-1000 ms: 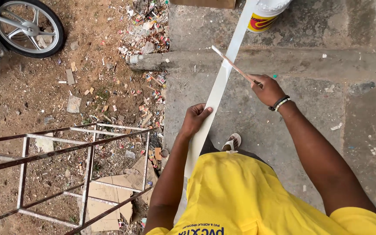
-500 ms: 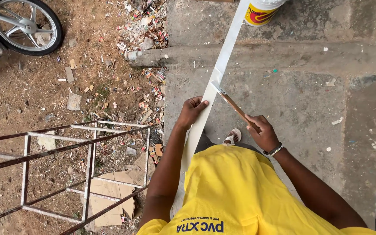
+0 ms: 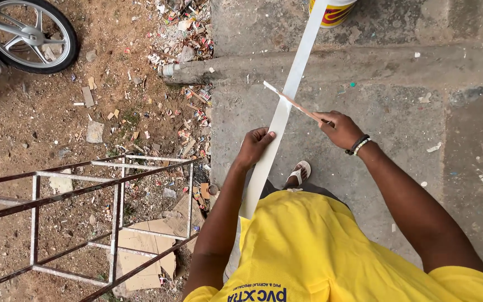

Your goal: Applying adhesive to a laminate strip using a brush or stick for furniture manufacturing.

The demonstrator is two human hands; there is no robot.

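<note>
The left hand [image 3: 254,146] grips the near part of a long white strip [image 3: 278,120], fingers curled over its edge, while the right hand [image 3: 339,128] is closed around a thin wooden stick [image 3: 294,103] whose far tip lies across the strip just beyond the left hand. Whatever is being spread along the strip looks only partly done, since I cannot tell any coated stretch from a bare one. The strip runs lengthwise away from the person's yellow shirt [image 3: 320,251] toward a yellow-and-white bucket [image 3: 332,10], tilting slightly rightward.
</note>
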